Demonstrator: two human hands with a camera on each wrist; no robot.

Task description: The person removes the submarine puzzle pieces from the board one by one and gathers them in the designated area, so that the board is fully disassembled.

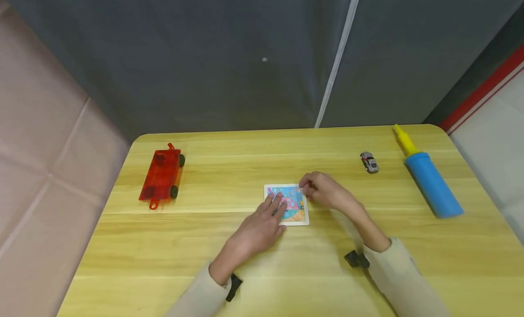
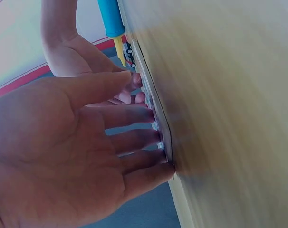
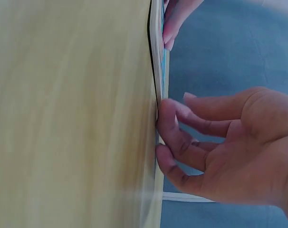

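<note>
A small square picture board (image 1: 293,217) with a white border and a blue, pink and orange picture lies flat on the table. My left hand (image 1: 259,228) rests on its left part, fingers spread and nearly straight, covering some of the picture. In the left wrist view those fingertips (image 2: 158,137) touch the board's face and near edge. My right hand (image 1: 325,189) is at the board's upper right corner with fingers loosely bent. From the right wrist view, its fingertips (image 3: 165,111) meet the board's edge, while the thumb stays apart from it.
On the table's left sits a red see-through toy cart (image 1: 161,175) with black wheels. A small grey toy car (image 1: 369,162) stands at the right, beside a blue hand pump (image 1: 434,185) with a yellow nozzle. Behind the wooden table (image 1: 221,171) hangs a dark curtain (image 1: 204,71).
</note>
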